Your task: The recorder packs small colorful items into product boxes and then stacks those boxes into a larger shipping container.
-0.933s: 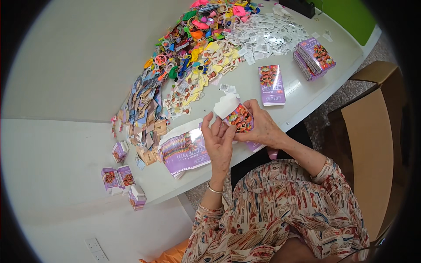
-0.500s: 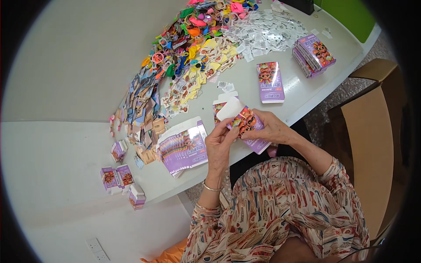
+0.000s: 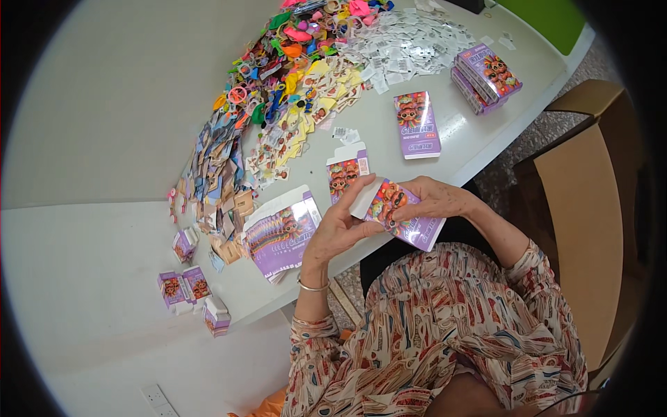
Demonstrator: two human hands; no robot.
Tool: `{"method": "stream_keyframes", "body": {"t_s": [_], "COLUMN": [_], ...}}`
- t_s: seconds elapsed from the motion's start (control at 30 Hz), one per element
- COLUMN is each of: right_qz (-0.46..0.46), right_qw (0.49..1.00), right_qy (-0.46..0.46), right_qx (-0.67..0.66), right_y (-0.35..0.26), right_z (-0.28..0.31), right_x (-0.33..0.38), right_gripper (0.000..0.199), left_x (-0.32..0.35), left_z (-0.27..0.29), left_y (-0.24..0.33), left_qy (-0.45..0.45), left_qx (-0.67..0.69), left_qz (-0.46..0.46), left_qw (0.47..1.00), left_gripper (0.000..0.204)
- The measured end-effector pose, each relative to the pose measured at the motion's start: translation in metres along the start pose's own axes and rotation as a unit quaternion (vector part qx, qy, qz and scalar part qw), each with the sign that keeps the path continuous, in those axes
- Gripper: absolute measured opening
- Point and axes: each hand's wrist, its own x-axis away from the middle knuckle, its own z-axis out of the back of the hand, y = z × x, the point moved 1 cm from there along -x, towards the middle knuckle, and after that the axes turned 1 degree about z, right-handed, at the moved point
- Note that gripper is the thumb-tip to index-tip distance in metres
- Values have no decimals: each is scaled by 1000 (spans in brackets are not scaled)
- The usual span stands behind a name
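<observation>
Through the head view I find the right hand (image 3: 438,200) closed on a purple carton (image 3: 422,233), thumb across its front, the other fingers out of sight behind. The left hand (image 3: 333,235) is at the carton's opposite long side, thumb and forefinger parted in a V; I cannot tell whether they pinch it.

The carton lies between the two hands, picture side up toward me. Its long axis slants from the white flap (image 3: 364,199) at upper left, beside the left forefinger, to the purple end at lower right, nearer the lap. So I read the left hand as nearer the flap, the right as carrying the body. That lower end overlaps the front edge of the worktop (image 3: 379,139) in my view.

Just beyond the left fingers lies another carton with an open flap (image 3: 343,178); left of that hand, a fanned stack of cartons (image 3: 278,240). Bare surface runs from the hands toward a single upright-printed purple box (image 3: 418,128), with stacked boxes (image 3: 479,87) farther right. Farther out, white sachets (image 3: 410,45) and colourful trinkets (image 3: 278,76) crowd the far side.
</observation>
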Motion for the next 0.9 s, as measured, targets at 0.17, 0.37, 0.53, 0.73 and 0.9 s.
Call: {"method": "stream_keyframes", "body": {"t_s": [0.17,0.37,0.53,0.73,0.9], "right_qz": [17,43,41,37,41], "right_qw": [1000,998,996,990,993], "right_qy": [0,44,73,76,57], "right_qx": [9,29,43,114,92], "right_y": [6,9,17,11,5], "right_z": [1,-2,-3,-4,-5], "right_x": [-5,-8,-11,-7,-6], "right_gripper": [40,39,43,46,43], "left_x": [6,5,10,8,10], "left_z": [-6,-14,-44,-20,-22], "left_y": [-12,-5,6,-3,0], "left_qy": [11,60,228,237,263], "left_qx": [4,-252,-274,146,133], "left_qz": [34,-66,-127,51,56], "left_qw": [999,963,926,959,954], "left_gripper": [72,60,43,27,26]}}
